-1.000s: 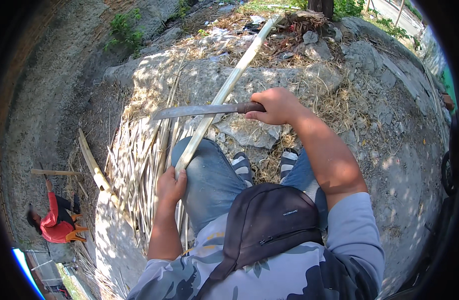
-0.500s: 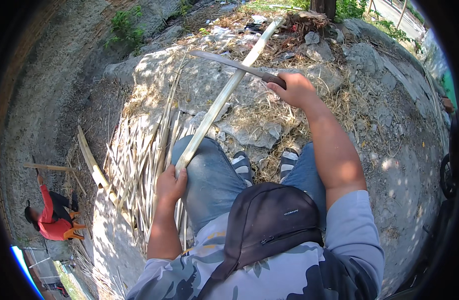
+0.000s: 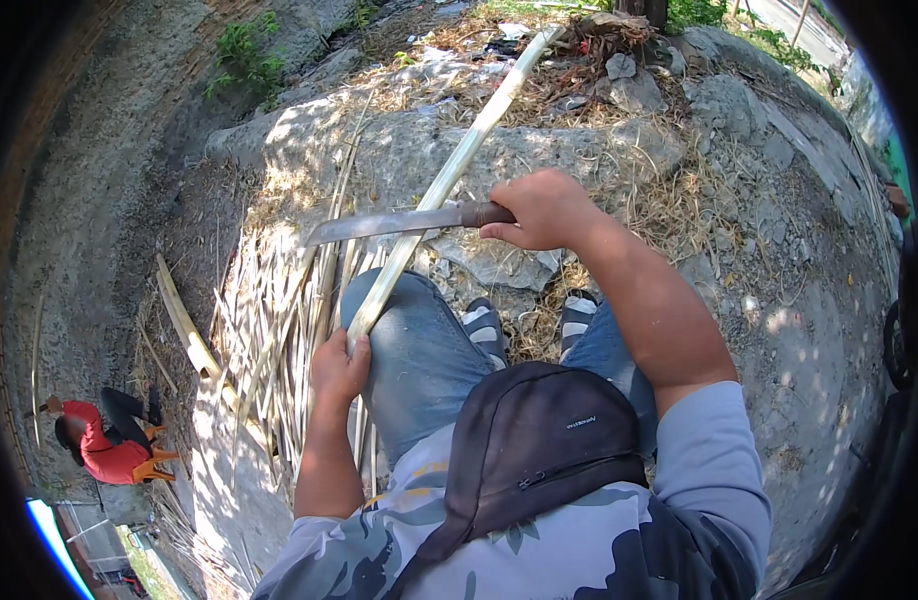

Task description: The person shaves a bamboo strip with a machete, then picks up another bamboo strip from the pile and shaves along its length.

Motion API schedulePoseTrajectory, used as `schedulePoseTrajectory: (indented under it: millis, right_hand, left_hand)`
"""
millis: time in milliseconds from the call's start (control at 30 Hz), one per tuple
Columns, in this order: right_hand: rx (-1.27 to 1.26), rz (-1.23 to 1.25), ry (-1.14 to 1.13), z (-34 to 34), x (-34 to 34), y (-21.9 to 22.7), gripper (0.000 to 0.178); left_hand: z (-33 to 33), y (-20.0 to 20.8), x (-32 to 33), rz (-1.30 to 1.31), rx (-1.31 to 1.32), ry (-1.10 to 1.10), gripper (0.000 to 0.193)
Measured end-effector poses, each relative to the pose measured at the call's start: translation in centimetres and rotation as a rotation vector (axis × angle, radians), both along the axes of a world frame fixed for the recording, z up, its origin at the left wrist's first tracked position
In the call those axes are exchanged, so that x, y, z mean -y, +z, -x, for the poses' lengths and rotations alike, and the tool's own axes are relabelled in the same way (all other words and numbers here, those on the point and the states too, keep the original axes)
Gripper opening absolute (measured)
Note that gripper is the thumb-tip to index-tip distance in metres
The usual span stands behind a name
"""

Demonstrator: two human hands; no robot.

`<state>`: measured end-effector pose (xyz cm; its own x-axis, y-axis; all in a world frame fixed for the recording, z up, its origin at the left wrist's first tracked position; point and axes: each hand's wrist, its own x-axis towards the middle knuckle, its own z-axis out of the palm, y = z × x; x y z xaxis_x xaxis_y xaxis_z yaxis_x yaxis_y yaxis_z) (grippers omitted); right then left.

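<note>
A long pale strip of split bamboo (image 3: 469, 145) slants from my left knee up toward the far rubble. My left hand (image 3: 340, 368) is closed round its near end, beside the knee. In my right hand (image 3: 545, 209) is a machete (image 3: 384, 224), gripped by its dark handle. The blade crosses the bamboo strip partway along, pointing left, and appears to lie against it. To the left of my leg lies a heap of thin split bamboo strips (image 3: 269, 345).
A thicker bamboo piece (image 3: 186, 325) lies left of the heap. Further left, a person in red (image 3: 111, 450) sits on an orange chair (image 3: 155, 466). Ahead are a broken concrete slab (image 3: 499, 262), dry shavings and a tree stump (image 3: 615, 32). A dark bag (image 3: 549, 430) rests on my front.
My right hand has drawn the machete nearer along the bamboo strip, toward my knee. My left hand keeps its place. The person in red has pulled an arm in, and their long stick has swung.
</note>
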<state>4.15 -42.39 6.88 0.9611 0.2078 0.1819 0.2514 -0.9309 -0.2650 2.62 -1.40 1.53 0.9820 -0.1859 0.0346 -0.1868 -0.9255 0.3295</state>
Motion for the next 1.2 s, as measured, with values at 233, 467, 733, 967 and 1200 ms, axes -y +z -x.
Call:
schedulePoseTrajectory:
  millis: [233, 467, 733, 967, 1200]
  right_hand:
    - [0.123, -0.073, 0.072, 0.2, 0.8, -0.3, 0.044]
    - [0.078, -0.064, 0.049, -0.6, 1.0, 0.1, 0.043]
    - [0.070, -0.045, -0.017, 0.1, 2.8, 1.1, 0.043]
    - [0.020, -0.185, -0.548, -1.4, 7.3, -0.8, 0.054]
    - [-0.013, -0.088, -0.363, 0.0, 3.7, 0.6, 0.052]
  left_hand:
    - [0.0, -0.1, 0.3, 0.016, -0.004, 0.001, 0.042]
    - [0.4, 0.6, -0.2, 0.053, -0.033, 0.025, 0.043]
    - [0.5, 1.3, 0.7, 0.044, -0.082, 0.034, 0.046]
    - [0.2, 0.7, 0.1, 0.068, -0.035, 0.001, 0.046]
    - [-0.1, 0.8, 0.2, 0.052, -0.075, 0.008, 0.045]
